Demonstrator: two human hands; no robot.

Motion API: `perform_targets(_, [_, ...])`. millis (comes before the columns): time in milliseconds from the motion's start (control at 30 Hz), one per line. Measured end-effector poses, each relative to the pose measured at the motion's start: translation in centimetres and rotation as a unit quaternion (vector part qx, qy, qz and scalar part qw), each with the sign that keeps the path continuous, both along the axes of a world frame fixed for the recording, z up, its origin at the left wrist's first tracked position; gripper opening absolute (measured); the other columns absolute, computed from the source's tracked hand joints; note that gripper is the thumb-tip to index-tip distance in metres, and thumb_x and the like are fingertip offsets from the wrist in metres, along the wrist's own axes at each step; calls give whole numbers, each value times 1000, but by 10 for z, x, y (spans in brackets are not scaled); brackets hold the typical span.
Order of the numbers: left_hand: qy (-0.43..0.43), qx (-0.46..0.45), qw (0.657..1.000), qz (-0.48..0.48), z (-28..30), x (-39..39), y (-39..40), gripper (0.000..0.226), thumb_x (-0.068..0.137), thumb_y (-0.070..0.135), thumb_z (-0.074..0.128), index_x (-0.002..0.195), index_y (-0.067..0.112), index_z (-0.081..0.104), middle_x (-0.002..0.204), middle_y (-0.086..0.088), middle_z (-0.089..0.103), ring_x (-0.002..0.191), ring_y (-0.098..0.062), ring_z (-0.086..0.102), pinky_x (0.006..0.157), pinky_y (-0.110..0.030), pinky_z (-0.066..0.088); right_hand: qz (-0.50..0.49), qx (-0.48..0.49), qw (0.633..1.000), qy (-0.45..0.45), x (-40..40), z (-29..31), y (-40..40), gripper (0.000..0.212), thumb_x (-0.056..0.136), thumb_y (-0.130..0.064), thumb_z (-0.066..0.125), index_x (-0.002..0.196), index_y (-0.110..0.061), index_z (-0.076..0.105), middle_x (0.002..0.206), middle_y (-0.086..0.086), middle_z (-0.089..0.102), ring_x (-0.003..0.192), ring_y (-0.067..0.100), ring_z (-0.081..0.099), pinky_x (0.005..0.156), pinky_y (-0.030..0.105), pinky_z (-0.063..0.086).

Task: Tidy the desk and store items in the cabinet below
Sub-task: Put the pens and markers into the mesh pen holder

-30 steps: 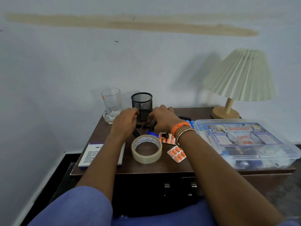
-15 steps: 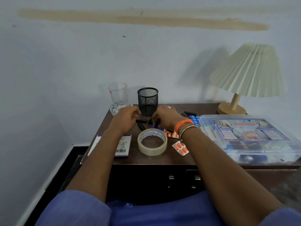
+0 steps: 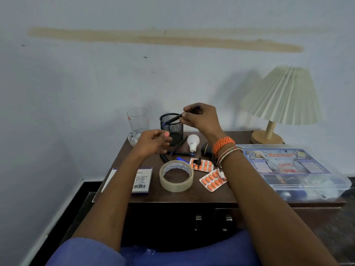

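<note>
Two hands, right (image 3: 201, 118) pinching pen (image 3: 173, 119) over mesh holder (image 3: 171, 127), left (image 3: 153, 144) loosely curled, empty

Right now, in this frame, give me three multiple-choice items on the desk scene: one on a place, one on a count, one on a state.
1. Where does the tape roll lie?
A. Inside the mesh pen cup
B. On the desk, between the white box and the pill strips
C. On top of the first aid box

2. How many orange pill strips are on the desk?
A. Two
B. Four
C. None

3. What is the right hand doing?
A. Resting flat on the desk
B. Gripping the lamp
C. Holding a pen over the mesh pen cup

Key: 1 B, the roll sits flat with the white box on its left and the pill strips on its right. 2 A, two strips lie side by side. 3 C, the fingers pinch a pen tilted into the mesh pen cup.
</note>
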State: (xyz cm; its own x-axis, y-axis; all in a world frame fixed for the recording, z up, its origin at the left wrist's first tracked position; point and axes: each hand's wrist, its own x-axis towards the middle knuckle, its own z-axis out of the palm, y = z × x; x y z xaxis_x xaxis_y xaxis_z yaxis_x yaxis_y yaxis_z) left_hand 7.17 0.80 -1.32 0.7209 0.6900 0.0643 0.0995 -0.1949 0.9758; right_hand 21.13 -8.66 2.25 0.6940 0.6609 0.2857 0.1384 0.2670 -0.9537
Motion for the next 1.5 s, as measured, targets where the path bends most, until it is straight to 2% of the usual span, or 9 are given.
perform_targets(200, [-186,-191,964,19,14,6,-2,32,94,22,52,122,8,56,109,-6,66,106,-20,63,87,-31,51,124,24,972,200,-4,4,-7,7,84,11,60,86,5,62,85,20,66,68,22,71,67,23,60])
perform_targets(433, [-313,-246,917,28,24,12,-6,20,94,17,49,106,8,62,91,1,73,87,-10,70,78,-22,56,185,-160,969,41,-3,-7,-11,14,85,-4,66,99,-4,69,77,6,72,67,11,68,63,20,56])
perform_targets(667, [-230,-177,956,36,14,15,-10,25,96,15,48,116,4,58,98,-5,69,84,-10,68,69,-20,58,174,-168,970,4,-13,-11,-4,12,87,3,61,97,4,68,78,13,69,65,15,68,67,22,59])
perform_targets(733, [-186,-89,975,81,12,13,-5,22,95,14,51,111,2,61,84,-4,69,69,-7,65,63,-16,56,70,-206,967,-135,-7,-13,-3,13,87,0,62,98,1,70,84,14,69,68,15,65,65,19,57])
perform_targets(833, [-96,85,989,77,5,7,2,17,92,11,56,99,-2,66,65,0,63,49,1,52,55,-16,47,-91,-280,887,-355,10,-17,-5,17,81,-3,60,88,-9,74,94,12,69,85,22,64,80,32,55])
perform_targets(967, [46,241,967,62,-2,-2,4,15,92,13,57,89,4,69,69,-5,61,62,-8,51,56,-8,36,-81,-348,867,-347,27,-18,-16,18,80,2,61,88,-6,75,96,17,70,92,28,65,85,35,55])
perform_targets(1067, [104,264,954,95,-5,-5,10,22,95,8,48,92,-2,68,83,-17,65,76,-22,53,65,-24,37,-83,-366,863,-338,28,-26,-20,18,81,4,60,89,-4,75,96,18,70,93,27,65,85,32,54])
perform_targets(1200, [159,279,939,119,-11,-13,21,26,92,7,52,114,1,66,114,-19,65,105,-30,57,84,-25,37,-70,-389,840,-371,6,-41,-9,17,83,-7,60,96,-8,72,105,16,67,97,31,63,85,37,53])
perform_targets(1500, [214,283,926,127,-23,-39,39,28,85,13,67,112,10,68,111,-13,68,103,-25,61,87,-30,44,-16,-434,756,-489,-48,-52,28,33,90,-29,62,115,-9,56,120,15,56,108,33,57,85,39,47])
